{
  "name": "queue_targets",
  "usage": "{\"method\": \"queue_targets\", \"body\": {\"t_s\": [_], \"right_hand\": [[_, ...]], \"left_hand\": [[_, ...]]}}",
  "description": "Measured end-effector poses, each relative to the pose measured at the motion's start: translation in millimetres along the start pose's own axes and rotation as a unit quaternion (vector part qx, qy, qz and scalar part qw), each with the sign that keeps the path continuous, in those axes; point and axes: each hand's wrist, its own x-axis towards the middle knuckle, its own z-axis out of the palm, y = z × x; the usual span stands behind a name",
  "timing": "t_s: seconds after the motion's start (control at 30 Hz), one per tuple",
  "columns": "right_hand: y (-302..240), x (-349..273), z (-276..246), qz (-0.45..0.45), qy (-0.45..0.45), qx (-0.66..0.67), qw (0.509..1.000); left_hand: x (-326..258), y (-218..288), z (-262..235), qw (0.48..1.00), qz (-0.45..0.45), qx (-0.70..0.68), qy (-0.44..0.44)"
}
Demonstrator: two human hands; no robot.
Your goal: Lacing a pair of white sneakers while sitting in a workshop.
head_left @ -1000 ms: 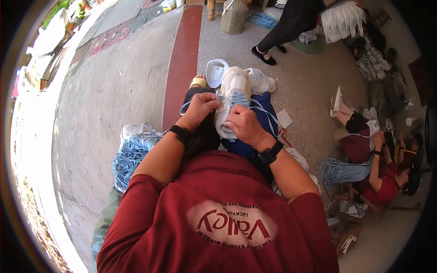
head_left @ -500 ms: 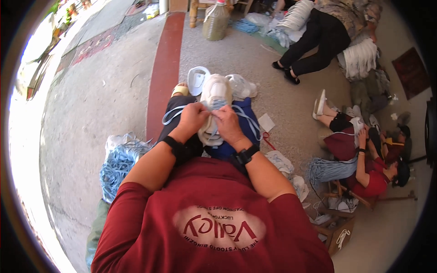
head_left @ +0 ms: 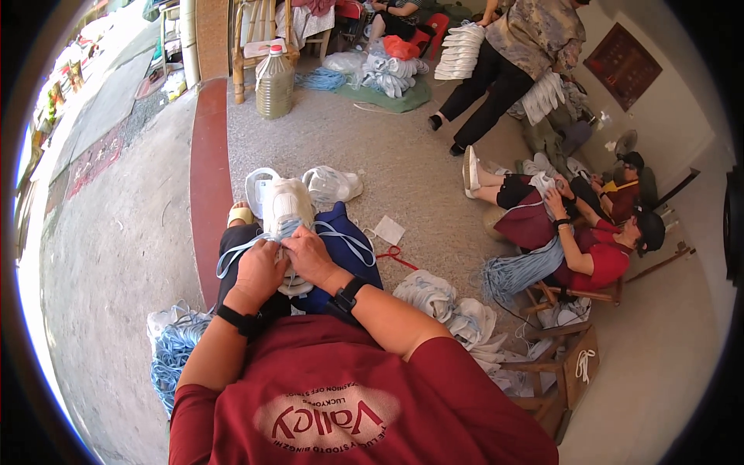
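Note:
A white sneaker (head_left: 290, 203) rests on my lap, its toe pointing away from me. Light blue shoelace (head_left: 350, 237) runs through the front eyelets, and loose lengths loop out on both sides. My left hand (head_left: 260, 273) is closed in a pinch on the lace at the left of the shoe's opening. Close beside it, my right hand (head_left: 308, 256) pinches the lace near the tongue. The fingertips cover the eyelets they work at. Beyond the toe lie a white open-topped shoe-shaped piece (head_left: 260, 186) and another white shoe (head_left: 335, 184), partly in plastic.
A bag of blue laces (head_left: 177, 353) sits at my left. White shoes or uppers (head_left: 453, 310) are heaped at my right near a wooden stool (head_left: 570, 364). A seated co-worker (head_left: 604, 252) handles a white shoe. Another person (head_left: 504, 70) stands carrying white stacks. A large jug (head_left: 274, 85) stands ahead.
The view has swung, so the shoe and my hands sit further left and lower. Both hands still pinch the lace, now nearer the shoe's opening. The person at the back shows more fully.

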Motion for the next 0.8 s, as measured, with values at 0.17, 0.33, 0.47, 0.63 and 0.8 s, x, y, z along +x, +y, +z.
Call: {"method": "queue_targets", "body": {"t_s": [0.17,0.33,0.47,0.63,0.8], "right_hand": [[-8.3,6.5,8.4,-0.04,0.002,-0.129,0.991],[-28.3,13.2,-15.2,-0.043,-0.006,0.054,0.998],[-28.4,-5.3,-84.2,0.166,-0.003,0.663,0.73],[-16.8,-30.6,-114.8,0.159,0.029,0.627,0.762],[-15.3,-42.3,-101.0,0.191,0.005,0.587,0.787]], "left_hand": [[4.8,-14.8,4.1,0.994,-0.076,-0.083,0.008],[3.4,-35.7,15.8,0.958,-0.16,-0.239,0.018],[0.6,-32.6,13.3,0.92,-0.2,-0.337,0.027],[10.9,5.9,1.4,0.975,0.021,-0.198,0.102],[28.8,42.2,-2.2,0.991,0.044,0.086,-0.088]]}}
